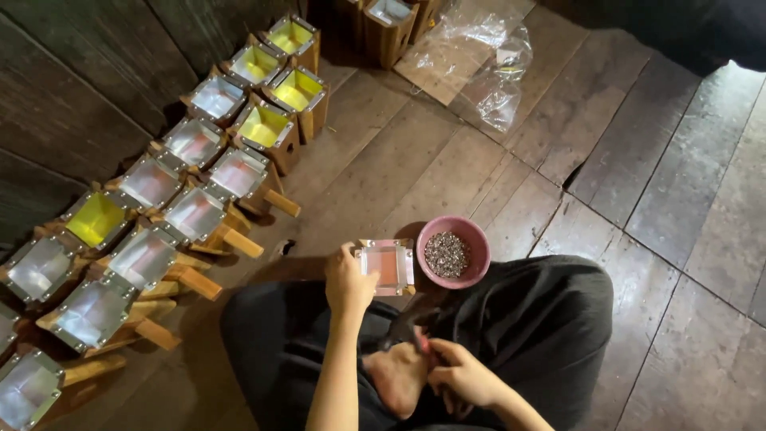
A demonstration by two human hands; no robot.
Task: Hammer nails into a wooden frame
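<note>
I sit cross-legged on the plank floor (pixel 447 168) with the small wooden lantern box (pixel 386 266) standing just ahead of my knee, its square window of pinkish film framed in metal strips facing up at me. My left hand (pixel 348 281) is closed around its left side, fingers curled over the edge, steadying it. My right hand (pixel 463 373) rests low by my foot, wrapped around a dark tool with a reddish handle (pixel 413 334); it looks like pliers or a small hammer, though I cannot tell which.

Just right of the box, touching or nearly so, stands the pink bowl of small metal tacks (pixel 453 252).

To do this well, I judge the box must sit flat and not rock, so my left grip should stay firm on the wood and clear of the metal strip where a tack would go. The film looks thin, so I would keep the tool off the window and work only along the frame. The bowl is near enough to tip with an elbow.

To my left the finished lantern boxes (pixel 191 172) lie in two rows along the dark wall, some windows yellow, some pale. A crumpled clear plastic bag (pixel 487 72) lies farther off.
</note>
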